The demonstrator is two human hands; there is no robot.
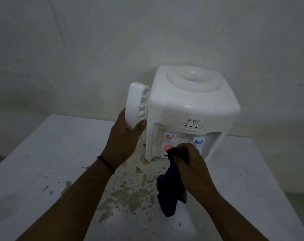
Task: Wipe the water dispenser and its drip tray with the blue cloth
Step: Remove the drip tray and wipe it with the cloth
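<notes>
**tapwater_tom:** Progress check, anyone? Trying to work out how far along this wipe-down is.

**drip_dana:** Somewhere in the middle, I'm guessing. The drip tray (134, 106) is already off the water dispenser (187, 108). The left hand (125, 136) is holding it up on edge just beside the machine's left side, fingers wrapping the back and thumb pressing the front at the bottom end. So that grip is closed around the tray.

**tapwater_tom:** And the cloth?

**drip_dana:** The blue cloth (170, 188) is bunching up in the right hand (187, 159), fingers curling tight round its top, the rest dangling toward the counter (43, 153). That hand is sitting right in front of the tap recess, between the red tap (168, 146) and the blue tap (198, 141). Can't tell whether the cloth is actually touching the plastic there, though.

**tapwater_tom:** So what's left?

**drip_dana:** Hard to be sure. It's dim, so I'm not seeing whether the top or sides are looking wiped or not. The cloth isn't touching the tray at all right now, so I'm assuming the tray is still needing its wipe, and then it's needing to go back under the taps. The recess where it sits is looking open for a pass too.
</notes>
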